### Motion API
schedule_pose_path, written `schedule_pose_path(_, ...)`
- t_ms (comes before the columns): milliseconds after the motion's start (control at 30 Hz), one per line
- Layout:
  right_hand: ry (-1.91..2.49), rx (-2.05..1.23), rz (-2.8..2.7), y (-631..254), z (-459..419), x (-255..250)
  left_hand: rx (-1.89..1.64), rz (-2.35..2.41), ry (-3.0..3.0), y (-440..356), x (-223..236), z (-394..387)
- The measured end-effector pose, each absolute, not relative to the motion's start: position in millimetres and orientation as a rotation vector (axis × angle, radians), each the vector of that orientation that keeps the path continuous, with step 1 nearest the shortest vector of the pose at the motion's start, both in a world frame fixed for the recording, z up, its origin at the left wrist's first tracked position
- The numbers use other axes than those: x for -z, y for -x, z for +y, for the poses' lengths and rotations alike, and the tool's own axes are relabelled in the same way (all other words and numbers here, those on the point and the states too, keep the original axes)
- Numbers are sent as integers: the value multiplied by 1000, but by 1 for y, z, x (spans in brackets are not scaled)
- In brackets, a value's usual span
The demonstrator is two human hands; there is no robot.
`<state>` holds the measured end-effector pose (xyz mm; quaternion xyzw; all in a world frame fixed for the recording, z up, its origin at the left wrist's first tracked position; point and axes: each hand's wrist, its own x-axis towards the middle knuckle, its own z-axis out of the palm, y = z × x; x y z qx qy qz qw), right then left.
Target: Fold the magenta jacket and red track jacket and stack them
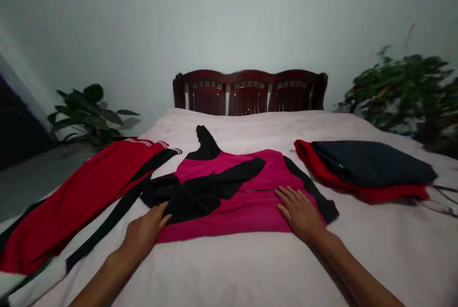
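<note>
A magenta top with black sleeves (246,202) lies flat on the pale bed sheet (229,269), its sleeves folded across the front and its black hood pointing toward the headboard. My left hand (145,233) rests on the garment's left edge by the black sleeve, fingers stretched out. Flat on the right side of the magenta fabric lies my right hand (299,212), its fingers spread and holding nothing.
Red and black trousers with white stripes (82,197) lie stretched out at the left. A folded pile, dark garment over red (368,168), sits at the right. A dark wooden headboard (250,90) stands behind, with leafy plants (89,111) on both sides.
</note>
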<state>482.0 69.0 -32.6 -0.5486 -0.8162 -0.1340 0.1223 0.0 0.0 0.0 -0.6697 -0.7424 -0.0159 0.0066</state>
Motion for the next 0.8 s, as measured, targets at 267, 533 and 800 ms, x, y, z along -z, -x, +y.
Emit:
schedule_pose_path(267,1591,46,-2153,-469,90,2,348,-2665,2149,-4,-14,25)
schedule_pose_path(533,1509,-82,-2294,-395,164,-30,614,-2591,2007,-16,4,21)
schedule_pose_path(800,1456,19,-2028,-387,189,-54,1101,-2531,1905,-11,6,16)
